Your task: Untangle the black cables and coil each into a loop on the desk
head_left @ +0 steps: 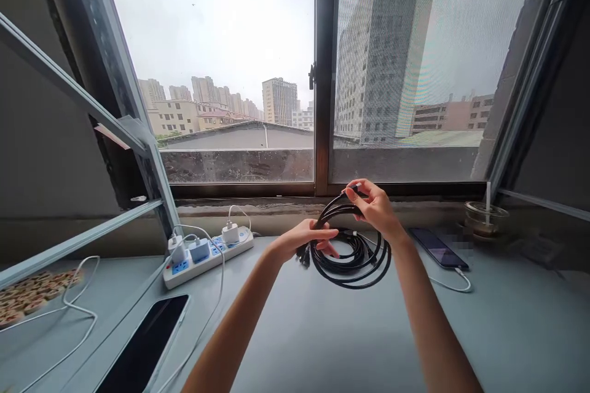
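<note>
A looped black cable (351, 286) hangs in the air between my two hands above the table. My left hand (310, 237) is closed around the left side of the loops, with dark connector ends showing just below it. At the upper right of the coil, my right hand (372, 204) pinches a dark cable end between thumb and fingers. Behind the held loops another coiled black cable (343, 256) lies on the table, partly hidden by them.
A white power strip (209, 259) with chargers plugged in stands at the left back. A phone (145, 344) lies front left; another phone (437, 248) with a white cable lies at right. A plastic cup (486, 218) with a straw is near the window.
</note>
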`<state>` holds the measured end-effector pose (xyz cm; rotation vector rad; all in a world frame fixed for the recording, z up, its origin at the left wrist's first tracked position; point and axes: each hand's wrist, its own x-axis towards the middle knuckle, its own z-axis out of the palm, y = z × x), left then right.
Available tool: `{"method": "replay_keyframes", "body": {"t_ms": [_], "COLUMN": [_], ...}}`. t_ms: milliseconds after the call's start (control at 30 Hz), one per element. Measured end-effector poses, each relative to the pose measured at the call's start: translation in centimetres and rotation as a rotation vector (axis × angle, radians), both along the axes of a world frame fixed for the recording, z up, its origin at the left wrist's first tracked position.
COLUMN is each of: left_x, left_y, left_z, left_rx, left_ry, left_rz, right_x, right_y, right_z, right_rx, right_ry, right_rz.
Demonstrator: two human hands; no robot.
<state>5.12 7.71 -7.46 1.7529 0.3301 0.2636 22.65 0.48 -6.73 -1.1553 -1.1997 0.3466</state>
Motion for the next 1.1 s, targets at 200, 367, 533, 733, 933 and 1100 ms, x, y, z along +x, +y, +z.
{"method": "replay_keyframes", "body": {"t_ms": [200, 367, 533, 733, 933, 1100], "left_x": [-0.2, -0.1, 0.0, -0.3, -0.2, -0.1], "left_y": [1.3, 1.5, 1.2, 2.4, 2.8, 1.5], "left_z": [-0.1, 0.1, 0.2, -0.9, -0.8, -0.4], "left_rx": [0.015, 0.068, 0.164, 0.306, 0.255, 0.618], "left_ry": [0.041, -0.127, -0.143, 0.004, -0.116, -0.013], "left_rz": [0.299, 0.548, 0.515, 0.502, 0.676, 0.85], "right_x": [0.2, 0.5, 0.9, 0.8, -0.6, -1.6], "right_y": [1.5, 0.7, 0.0, -0.7, 0.0, 0.5], "right_z": [-1.1, -1.7, -1.4, -0.4, -0.3, -0.5], "right_rx": [0.038, -0.254, -0.286, -0.074, 0.109, 0.122], "right_ry": [0.134, -0.18, -0.448, -0.554, -0.479, -0.261], "right_rz": [-0.16, 0.113, -0.065, -0.443, -0.568, -0.576]}}
